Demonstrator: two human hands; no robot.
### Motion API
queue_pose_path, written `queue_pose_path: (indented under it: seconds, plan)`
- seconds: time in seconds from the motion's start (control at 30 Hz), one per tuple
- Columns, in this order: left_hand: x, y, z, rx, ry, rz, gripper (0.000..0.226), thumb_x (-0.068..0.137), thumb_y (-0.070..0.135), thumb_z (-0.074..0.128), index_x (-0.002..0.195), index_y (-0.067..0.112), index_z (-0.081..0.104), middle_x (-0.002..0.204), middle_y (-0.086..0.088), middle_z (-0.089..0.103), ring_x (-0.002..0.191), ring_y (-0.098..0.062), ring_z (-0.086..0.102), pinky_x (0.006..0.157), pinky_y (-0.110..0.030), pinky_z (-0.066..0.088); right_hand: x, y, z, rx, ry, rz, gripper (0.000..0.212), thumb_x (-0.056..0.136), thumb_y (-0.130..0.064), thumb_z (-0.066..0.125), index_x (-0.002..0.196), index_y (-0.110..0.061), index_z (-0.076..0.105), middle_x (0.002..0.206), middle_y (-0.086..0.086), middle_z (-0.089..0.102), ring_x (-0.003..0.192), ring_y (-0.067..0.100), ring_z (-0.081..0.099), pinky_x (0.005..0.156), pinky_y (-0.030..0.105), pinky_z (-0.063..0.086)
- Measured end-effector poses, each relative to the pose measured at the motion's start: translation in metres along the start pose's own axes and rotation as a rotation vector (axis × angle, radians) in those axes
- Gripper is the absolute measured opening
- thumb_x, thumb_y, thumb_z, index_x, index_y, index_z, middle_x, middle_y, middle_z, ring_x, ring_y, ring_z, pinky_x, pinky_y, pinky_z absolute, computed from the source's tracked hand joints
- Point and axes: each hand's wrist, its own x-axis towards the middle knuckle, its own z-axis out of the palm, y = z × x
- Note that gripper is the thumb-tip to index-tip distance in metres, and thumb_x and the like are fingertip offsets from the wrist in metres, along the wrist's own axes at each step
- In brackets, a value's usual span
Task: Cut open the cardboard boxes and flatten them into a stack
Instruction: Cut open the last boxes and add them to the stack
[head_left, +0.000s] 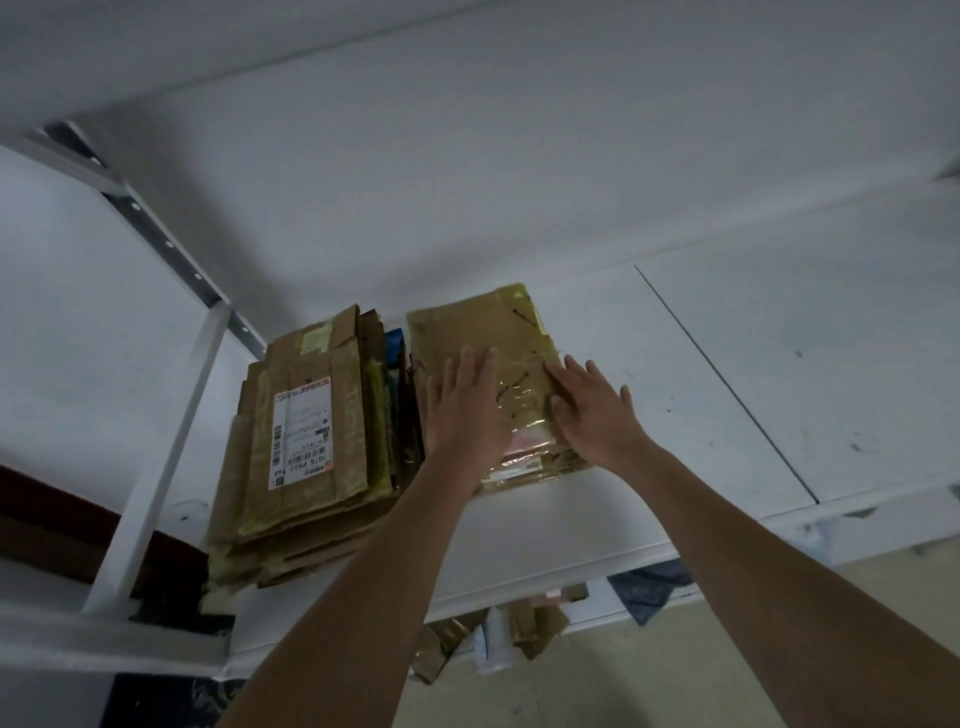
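Head view, both hands flat on flattened box

From my remote feed: a brown stack of flattened cardboard boxes lies at left on a white metal shelf board, its top sheet carrying a white shipping label printed with black barcodes and an orange corner mark. Beside it at right, a tan flattened cardboard sheet is banded with glossy yellowish clear tape. I see a blue strip between the two piles, and dark scuffs speckling the white board's far right.
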Motion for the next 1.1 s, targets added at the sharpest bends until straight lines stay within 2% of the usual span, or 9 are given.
queue_pose_path:
  seconds: [0.1,0.17,0.27,0.33,0.4,0.53,0.73,0.87,1.1]
  plan:
    - [-0.011,0.027,-0.007,-0.14,0.106,0.06,0.056,0.096,0.008,0.052,0.149,0.02,0.04,0.16,-0.001,0.028,0.145,-0.024,0.03,0.117,-0.04,0.031,-0.009,0.007,-0.014,0.013,0.021,-0.011,0.051,0.104,-0.029,0.037,0.153,-0.03,0.025,0.163,0.0,0.018,0.151,0.022,0.006,0.116,0.062,0.005]
    - [-0.017,0.05,-0.011,-0.194,0.101,0.043,0.036,0.098,0.006,0.045,0.128,0.016,0.061,0.135,-0.001,0.057,0.12,-0.024,0.057,0.093,-0.038,0.051,-0.016,0.019,-0.028,0.016,0.031,-0.006,0.051,0.104,-0.029,0.039,0.153,-0.029,0.026,0.163,0.0,0.016,0.152,0.021,0.005,0.116,0.061,0.004]
    - [-0.021,0.091,-0.008,-0.184,-0.001,0.035,0.026,0.099,0.008,0.041,0.091,0.018,0.064,0.087,-0.003,0.06,0.088,-0.021,0.063,0.072,-0.032,0.046,-0.034,0.049,-0.058,0.015,0.056,0.017,0.051,0.104,-0.029,0.041,0.153,-0.025,0.027,0.164,0.0,0.014,0.152,0.018,0.004,0.117,0.058,0.005]
    - [-0.023,0.126,-0.001,-0.225,-0.025,0.02,0.026,0.097,0.005,0.047,0.083,0.018,0.064,0.086,0.0,0.061,0.084,-0.015,0.06,0.073,-0.028,0.048,-0.052,0.078,-0.086,0.008,0.072,0.033,0.051,0.104,-0.03,0.041,0.153,-0.025,0.028,0.164,0.0,0.014,0.152,0.018,0.005,0.118,0.057,0.006]
    - [-0.026,0.172,0.008,-0.308,-0.019,0.001,0.02,0.097,0.011,0.058,0.097,0.013,0.077,0.101,0.001,0.073,0.089,-0.015,0.068,0.08,-0.031,0.056,-0.074,0.111,-0.12,-0.004,0.088,0.05,0.05,0.104,-0.029,0.042,0.152,-0.024,0.029,0.164,0.001,0.015,0.152,0.018,0.005,0.118,0.057,0.006]
    - [-0.037,0.277,0.029,-0.403,-0.004,-0.003,0.012,0.089,0.023,0.072,0.092,0.014,0.079,0.094,0.0,0.076,0.082,-0.015,0.07,0.077,-0.031,0.058,-0.12,0.188,-0.191,-0.037,0.126,0.103,0.049,0.104,-0.029,0.041,0.152,-0.023,0.03,0.163,0.002,0.016,0.151,0.019,0.006,0.117,0.057,0.006]
    - [-0.043,0.407,0.049,-0.434,-0.054,0.0,0.027,0.08,0.033,0.081,0.064,0.018,0.066,0.077,-0.001,0.073,0.073,-0.018,0.069,0.068,-0.033,0.058,-0.173,0.279,-0.281,-0.048,0.183,0.203,0.048,0.103,-0.025,0.043,0.15,-0.02,0.034,0.162,0.004,0.02,0.151,0.02,0.01,0.118,0.057,0.012]
    - [-0.03,0.46,0.054,-0.503,-0.02,0.04,0.031,0.086,0.035,0.074,0.07,0.011,0.063,0.066,0.007,0.067,0.068,-0.015,0.068,0.065,-0.035,0.057,-0.183,0.324,-0.318,-0.027,0.246,0.232,0.047,0.102,-0.025,0.046,0.147,-0.019,0.038,0.159,0.003,0.028,0.15,0.021,0.016,0.115,0.058,0.016]
    - [0.032,0.535,0.07,-0.589,-0.011,0.036,0.047,0.102,0.038,0.045,0.067,0.012,0.062,0.064,0.0,0.069,0.061,-0.011,0.069,0.069,-0.034,0.056,-0.167,0.395,-0.358,-0.002,0.238,0.307,0.049,0.101,-0.021,0.046,0.149,-0.019,0.035,0.156,0.006,0.032,0.15,0.023,0.016,0.118,0.054,0.018]
